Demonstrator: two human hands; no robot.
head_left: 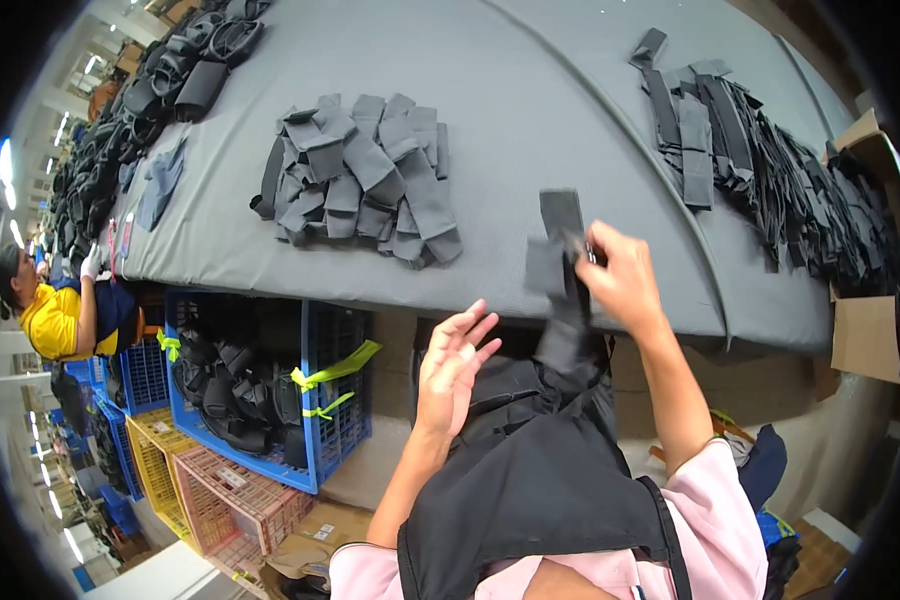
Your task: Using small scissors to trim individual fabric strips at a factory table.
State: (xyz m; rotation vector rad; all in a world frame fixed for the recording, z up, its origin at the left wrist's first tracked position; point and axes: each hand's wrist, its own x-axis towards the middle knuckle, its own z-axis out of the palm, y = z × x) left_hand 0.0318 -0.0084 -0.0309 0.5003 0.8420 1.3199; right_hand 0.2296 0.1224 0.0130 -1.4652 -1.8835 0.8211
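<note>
At the table's front edge, my right hand (622,275) is closed on a dark grey fabric strap (562,215). Parts of the strap are smeared by motion, and its lower end hangs past the edge toward my black apron (530,490). A small dark object with a glint shows at the fingers, too unclear to name. My left hand (452,372) is raised in front of the edge with its fingers apart, palm partly turned up, holding nothing. Beyond it on the table lies a heap of short dark grey fabric straps (370,175).
A grey cloth covers the table (510,120). Bundled long straps (750,150) lie at the right near a cardboard box (868,335). Black padded pieces (170,85) are piled far left. A blue crate (315,400) stands below the edge; a yellow-shirted co-worker (60,320) is beyond.
</note>
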